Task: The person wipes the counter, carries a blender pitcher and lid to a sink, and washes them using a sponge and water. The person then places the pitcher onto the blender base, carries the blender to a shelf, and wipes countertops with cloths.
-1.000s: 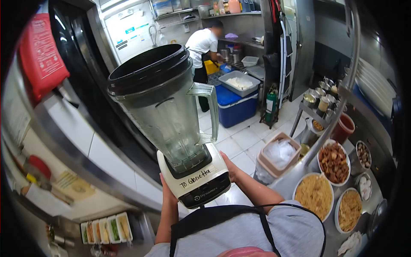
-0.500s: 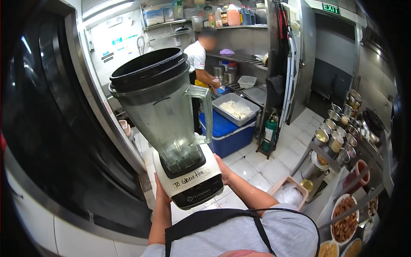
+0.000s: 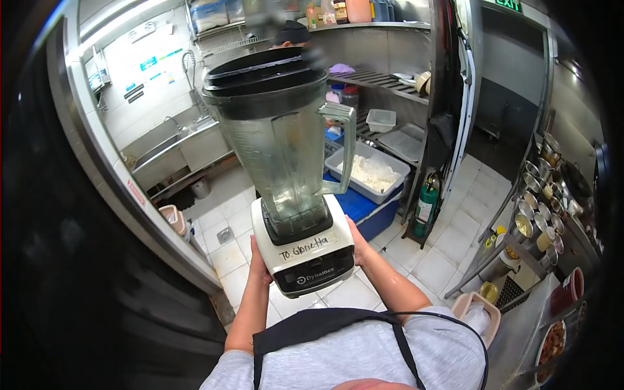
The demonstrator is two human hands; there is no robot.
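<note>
In front of my chest I carry a blender [image 3: 286,156] with a white base, a dark front panel and a clear jug with a handle on its right. The jug's top has a black rim and looks open, with no food visible inside. My left hand [image 3: 258,261] presses on the left side of the base. On the opposite side, my right hand [image 3: 357,242] grips the base, its fingers partly hidden behind it. The blender stands nearly upright, tilted a little to the left.
Behind the jug stands a co-worker [image 3: 292,34], mostly hidden. A tray of white food [image 3: 370,170] rests on a blue cooler [image 3: 380,218]. A fire extinguisher [image 3: 426,207] stands by the shelf post. At left is a door frame [image 3: 140,188], beyond it a sink [image 3: 172,146]; pots [image 3: 534,214] line the right.
The view has moved forward and turned, so the sink now shows at left. The blender stays between my hands. The co-worker is now largely covered by the jug.
</note>
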